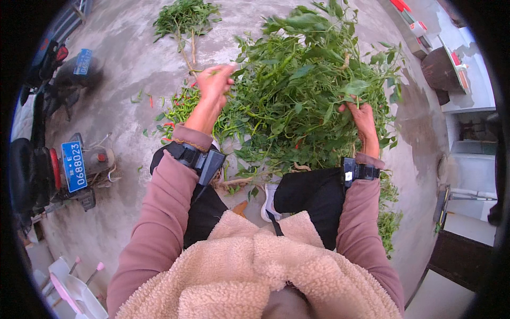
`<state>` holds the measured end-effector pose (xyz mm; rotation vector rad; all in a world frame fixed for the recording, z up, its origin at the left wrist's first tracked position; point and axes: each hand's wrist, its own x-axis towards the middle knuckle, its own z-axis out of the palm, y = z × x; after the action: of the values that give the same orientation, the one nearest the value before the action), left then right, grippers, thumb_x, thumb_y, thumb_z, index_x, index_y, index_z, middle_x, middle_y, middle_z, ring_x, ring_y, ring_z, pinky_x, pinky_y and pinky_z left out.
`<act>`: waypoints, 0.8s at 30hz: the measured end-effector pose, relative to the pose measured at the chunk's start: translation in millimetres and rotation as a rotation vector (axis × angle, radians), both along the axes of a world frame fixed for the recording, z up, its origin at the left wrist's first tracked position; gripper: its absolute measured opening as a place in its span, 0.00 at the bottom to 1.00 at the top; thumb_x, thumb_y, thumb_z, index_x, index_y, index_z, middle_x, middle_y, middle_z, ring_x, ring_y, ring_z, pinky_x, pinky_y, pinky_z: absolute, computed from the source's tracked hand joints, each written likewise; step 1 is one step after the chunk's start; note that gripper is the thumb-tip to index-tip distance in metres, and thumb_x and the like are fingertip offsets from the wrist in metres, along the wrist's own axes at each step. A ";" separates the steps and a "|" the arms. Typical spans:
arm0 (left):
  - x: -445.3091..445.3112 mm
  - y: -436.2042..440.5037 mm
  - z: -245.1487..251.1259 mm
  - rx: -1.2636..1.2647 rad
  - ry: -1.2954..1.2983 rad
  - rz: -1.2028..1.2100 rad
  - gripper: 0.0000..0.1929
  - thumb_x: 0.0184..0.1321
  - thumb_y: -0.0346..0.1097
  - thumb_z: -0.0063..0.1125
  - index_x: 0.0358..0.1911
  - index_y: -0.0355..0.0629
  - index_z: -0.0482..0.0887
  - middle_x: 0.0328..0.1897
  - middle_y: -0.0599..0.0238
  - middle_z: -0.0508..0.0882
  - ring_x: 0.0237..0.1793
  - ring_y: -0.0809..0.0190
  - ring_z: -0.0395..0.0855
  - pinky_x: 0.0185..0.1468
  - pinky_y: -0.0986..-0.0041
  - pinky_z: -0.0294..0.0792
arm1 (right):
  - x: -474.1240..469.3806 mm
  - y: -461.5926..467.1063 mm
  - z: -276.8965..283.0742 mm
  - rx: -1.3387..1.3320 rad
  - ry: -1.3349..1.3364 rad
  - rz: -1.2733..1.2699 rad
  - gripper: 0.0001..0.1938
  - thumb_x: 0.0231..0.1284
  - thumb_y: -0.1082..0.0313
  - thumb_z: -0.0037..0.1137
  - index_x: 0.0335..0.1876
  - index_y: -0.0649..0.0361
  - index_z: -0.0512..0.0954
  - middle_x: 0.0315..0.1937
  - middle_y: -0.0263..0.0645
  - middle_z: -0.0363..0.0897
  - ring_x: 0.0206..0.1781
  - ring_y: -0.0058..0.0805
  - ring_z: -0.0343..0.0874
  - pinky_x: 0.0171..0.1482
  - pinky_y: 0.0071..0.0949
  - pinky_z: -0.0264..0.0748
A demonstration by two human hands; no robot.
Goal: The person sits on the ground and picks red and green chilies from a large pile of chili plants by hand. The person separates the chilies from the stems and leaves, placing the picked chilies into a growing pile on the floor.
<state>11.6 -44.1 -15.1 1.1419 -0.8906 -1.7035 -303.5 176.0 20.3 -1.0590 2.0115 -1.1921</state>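
Green chili pepper plants (pixel 287 87) lie in a large leafy heap before me, with thin green peppers hanging among the leaves. My right hand (pixel 360 113) grips a leafy branch at the heap's right side; foliage covers part of the fingers. At the heap's left edge, my left hand (pixel 215 83) is raised and slightly blurred. Its fingers are curled around a bit of green that looks like a chili pepper. Below that hand, picked green and red chili peppers (pixel 185 103) are spread over the concrete floor.
Another uprooted plant (pixel 185 20) lies farther off, its bare stems towards me. Motor scooters (pixel 59 167) stand on the left. A dark bucket (pixel 440 69) is at the right, and a white plastic item (pixel 71 283) sits lower left. Roots (pixel 235 181) lie by my shoes (pixel 270 201).
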 end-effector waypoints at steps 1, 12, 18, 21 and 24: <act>-4.5 5.4 0.5 -0.088 -0.042 -0.045 0.10 0.47 0.27 0.66 0.33 0.31 0.82 0.28 0.63 0.81 0.16 0.69 0.75 0.17 0.80 0.67 | 1.3 0.6 2.0 0.023 -0.027 0.012 0.12 0.64 0.63 0.48 0.47 0.58 0.79 0.27 0.28 0.80 0.26 0.12 0.69 0.29 0.15 0.62; -56.8 31.1 0.9 -0.618 -0.424 -0.405 0.10 0.53 0.34 0.60 0.35 0.34 0.83 0.23 0.51 0.83 0.19 0.61 0.82 0.26 0.70 0.71 | 20.6 -3.4 3.9 0.026 -0.017 0.107 0.09 0.63 0.63 0.50 0.40 0.57 0.79 0.27 0.28 0.80 0.27 0.14 0.68 0.31 0.17 0.62; -43.4 15.0 -2.2 -0.948 -0.532 0.141 0.08 0.56 0.34 0.55 0.33 0.36 0.82 0.25 0.59 0.84 0.28 0.64 0.81 0.36 0.71 0.71 | 18.9 -4.6 11.8 0.059 -0.015 0.034 0.10 0.64 0.61 0.50 0.42 0.56 0.80 0.27 0.27 0.80 0.25 0.14 0.66 0.28 0.17 0.58; -38.5 6.5 -5.3 -0.825 -0.396 0.316 0.07 0.56 0.32 0.53 0.30 0.35 0.80 0.24 0.54 0.82 0.26 0.57 0.80 0.34 0.66 0.70 | 17.1 -5.9 10.3 0.117 -0.059 -0.005 0.09 0.62 0.66 0.50 0.43 0.57 0.80 0.27 0.27 0.80 0.29 0.14 0.69 0.34 0.17 0.62; -33.5 -0.7 -5.5 -0.816 -0.395 0.450 0.07 0.56 0.32 0.52 0.28 0.35 0.78 0.21 0.54 0.79 0.24 0.55 0.78 0.32 0.64 0.69 | 12.4 -7.3 3.5 0.070 -0.036 0.047 0.10 0.62 0.67 0.51 0.46 0.57 0.80 0.27 0.28 0.80 0.31 0.14 0.70 0.36 0.17 0.65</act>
<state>-22.0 -44.8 -20.6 0.9966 -1.2871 -0.6340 -291.1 168.7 23.8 -1.0375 1.9756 -1.1011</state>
